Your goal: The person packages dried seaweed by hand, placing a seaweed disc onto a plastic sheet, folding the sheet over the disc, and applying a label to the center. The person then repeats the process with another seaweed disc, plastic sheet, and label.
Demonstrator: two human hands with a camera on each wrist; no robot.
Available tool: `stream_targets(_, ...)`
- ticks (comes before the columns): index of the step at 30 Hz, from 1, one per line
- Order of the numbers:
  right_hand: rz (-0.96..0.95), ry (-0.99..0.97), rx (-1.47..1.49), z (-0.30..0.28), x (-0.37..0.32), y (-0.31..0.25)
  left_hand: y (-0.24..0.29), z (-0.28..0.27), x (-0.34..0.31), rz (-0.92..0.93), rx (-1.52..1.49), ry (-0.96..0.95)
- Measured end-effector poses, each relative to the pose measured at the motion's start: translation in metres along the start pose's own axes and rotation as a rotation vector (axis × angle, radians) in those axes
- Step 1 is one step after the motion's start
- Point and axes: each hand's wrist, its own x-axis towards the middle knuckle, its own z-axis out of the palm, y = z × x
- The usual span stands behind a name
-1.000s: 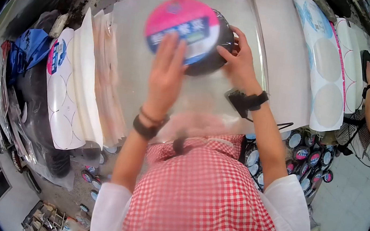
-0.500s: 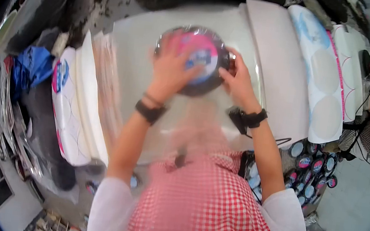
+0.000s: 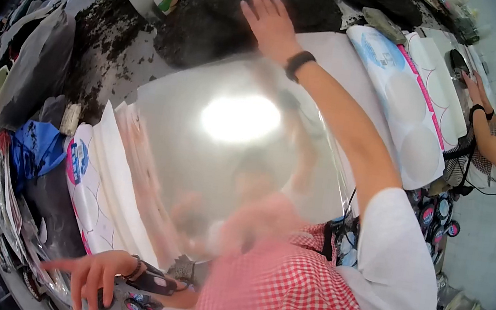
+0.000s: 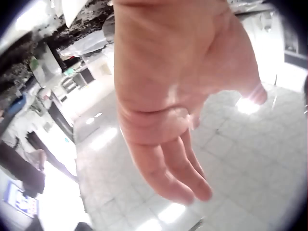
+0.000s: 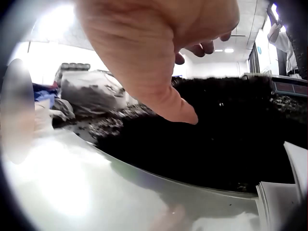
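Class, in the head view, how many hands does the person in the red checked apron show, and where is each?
2: the left hand at the lower left, and the right hand at the top, over the dark heap. Neither is hidden.

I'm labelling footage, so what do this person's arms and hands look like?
The left hand is ungloved, with a thin bracelet and black wristband behind it; the right hand, also ungloved, has a black wrist strap. The right sleeve is white and short.

Right hand (image 5: pixel 149 48) near dark heap (image 5: pixel 216 144) beside glossy sheet (image 5: pixel 120 190)
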Motion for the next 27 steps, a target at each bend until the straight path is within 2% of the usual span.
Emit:
stream_targets(1, -0.035, 0.02, -0.119, 0.021, 0.007, 0.004, -0.009, -0.003, -0.003, -0.057, 0.075, 0.172)
stream_targets(2, -0.026, 0.038, -0.08, 0.04, 0.01, 0.008, -0.021, -0.006, -0.011, -0.112, 0.156, 0.347)
stream_targets(4, -0.006, 0.061, 0.009, 0.064, 0.008, 0.009, -0.037, -0.019, -0.028, -0.301, 0.215, 0.572)
stream_targets(6, -0.021, 0.104, -0.031, 0.062, 0.001, 0.011, -0.051, -0.038, -0.043, -0.454, 0.163, 0.603)
stream_targets(10, -0.081, 0.153, 0.018, -0.022, -0.033, 0.002, -0.083, -0.064, -0.06, -0.65, 0.279, 0.885)
stream_targets(12, -0.117, 0.132, 0.09, -0.081, -0.069, -0.017, -0.099, -0.065, -0.065, -0.882, 0.563, 0.951)
stream_targets(13, -0.095, 0.047, 0.207, -0.115, -0.091, -0.031, -0.102, -0.064, -0.07, -1.003, 0.706, 0.975)
stream_targets(16, -0.1, -0.162, 0.433, -0.175, -0.165, -0.085, -0.088, -0.053, -0.122, -1.296, 1.447, 0.475)
stream_targets(17, -0.115, -0.211, 0.476, -0.178, -0.185, -0.098, -0.084, -0.039, -0.121, -1.314, 1.541, 0.282)
stream_targets(20, -0.172, -0.318, 0.602, -0.171, -0.212, -0.127, -0.048, -0.02, -0.14, -1.306, 1.581, -0.5)
stream_targets(23, -0.166, -0.437, 0.694, -0.168, -0.205, -0.125, -0.038, -0.009, -0.144, -1.509, 1.566, -0.51)
stream_targets(25, -0.161, -0.496, 0.736, -0.165, -0.207, -0.125, -0.036, -0.013, -0.151, -1.51, 1.583, -0.461)
stream_targets(27, -0.152, -0.47, 0.758, -0.163, -0.208, -0.125, -0.037, -0.014, -0.155, -1.5, 1.592, -0.38)
